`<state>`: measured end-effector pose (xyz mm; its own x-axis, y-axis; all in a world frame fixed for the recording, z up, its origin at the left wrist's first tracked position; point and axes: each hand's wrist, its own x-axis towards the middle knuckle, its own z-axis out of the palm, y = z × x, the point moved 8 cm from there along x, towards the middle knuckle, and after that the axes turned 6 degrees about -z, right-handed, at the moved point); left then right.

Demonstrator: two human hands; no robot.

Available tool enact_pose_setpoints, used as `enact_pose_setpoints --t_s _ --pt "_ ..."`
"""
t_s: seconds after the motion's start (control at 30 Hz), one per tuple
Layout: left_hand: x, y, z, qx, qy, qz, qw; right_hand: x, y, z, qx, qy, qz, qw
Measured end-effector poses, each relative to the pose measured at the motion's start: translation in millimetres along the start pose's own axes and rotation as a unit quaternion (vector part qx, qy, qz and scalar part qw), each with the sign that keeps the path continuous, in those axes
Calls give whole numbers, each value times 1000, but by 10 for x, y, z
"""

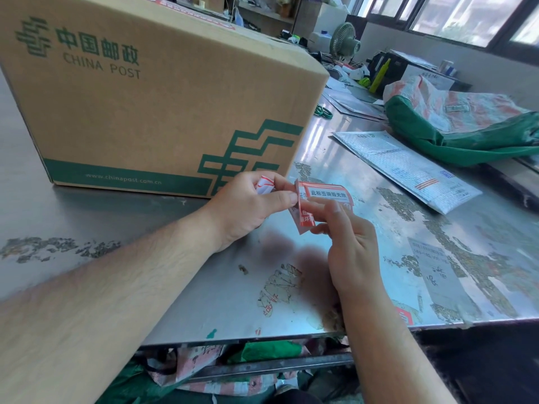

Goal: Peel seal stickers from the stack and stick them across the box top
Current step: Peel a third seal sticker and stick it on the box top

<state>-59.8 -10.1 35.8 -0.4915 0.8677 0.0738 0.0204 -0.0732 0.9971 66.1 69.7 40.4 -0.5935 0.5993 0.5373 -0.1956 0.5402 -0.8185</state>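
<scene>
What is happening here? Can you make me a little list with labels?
left hand: pinches an edge of the seal sticker, crumpled paper tucked in its fingers
right hand: pinches the seal sticker from below
seal sticker: red and white, bent, held above the table
box: cardboard, China Post print, standing on the table behind the hands
nearby: bubble mailer and green bag at the right

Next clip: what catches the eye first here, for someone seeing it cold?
The big brown cardboard China Post box with green print stands at upper left on the worn steel table. In front of it, mid-frame, the left hand and right hand pinch red-and-white seal stickers between them. A green-and-white woven sack lies at right.
</scene>
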Motion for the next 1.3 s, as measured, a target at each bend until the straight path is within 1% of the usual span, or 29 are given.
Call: enact_pose_setpoints --t_s 0.13,0.5,0.7,1.1,1.3 --pt "-9 5 0 -5 0 -5 1000 1 18 -11 -8 4 4 1000" --pt "-30 56 23 28 5 5 1000 -1 36 -18 -12 8 8 1000" --pt "-18 52 15 35 15 6 999 -1 78 -23 -12 9 23 1000" --pt "-12 31 6 10 8 -2 1000 4 112 -47 -13 23 35 999" --pt "11 -2 -20 5 20 -10 1000 7 132 -52 -2 29 43 999"
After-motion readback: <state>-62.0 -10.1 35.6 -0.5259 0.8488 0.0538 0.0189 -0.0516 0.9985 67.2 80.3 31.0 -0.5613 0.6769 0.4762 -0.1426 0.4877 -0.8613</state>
